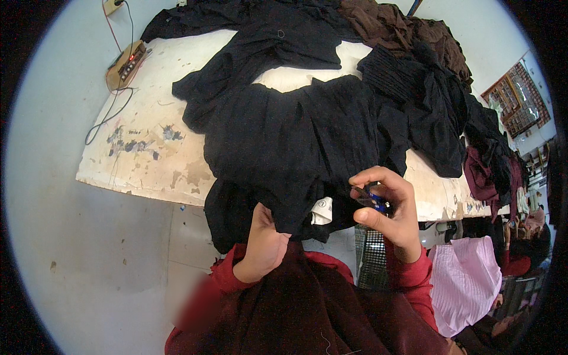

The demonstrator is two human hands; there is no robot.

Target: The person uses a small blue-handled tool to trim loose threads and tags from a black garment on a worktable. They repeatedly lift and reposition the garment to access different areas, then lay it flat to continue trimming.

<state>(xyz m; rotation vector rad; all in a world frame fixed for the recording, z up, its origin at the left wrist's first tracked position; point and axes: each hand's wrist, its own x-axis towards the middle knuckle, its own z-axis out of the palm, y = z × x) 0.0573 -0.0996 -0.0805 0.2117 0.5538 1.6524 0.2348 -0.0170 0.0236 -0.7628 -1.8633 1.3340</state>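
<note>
In the head view, the black cloth [290, 133] overhung the near edge of the table [97, 163]. The left hand [263, 248] was tucked into it, grip hidden; the right hand [399, 222] gripped snips [379, 203], best kept clear until cloth lay taut.

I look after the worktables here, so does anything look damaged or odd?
Yes: the white tabletop looks damaged toward its left side, with ragged dark patches and brownish blotches breaking up the pale surface. I cannot tell whether that is peeling or staining.
</note>
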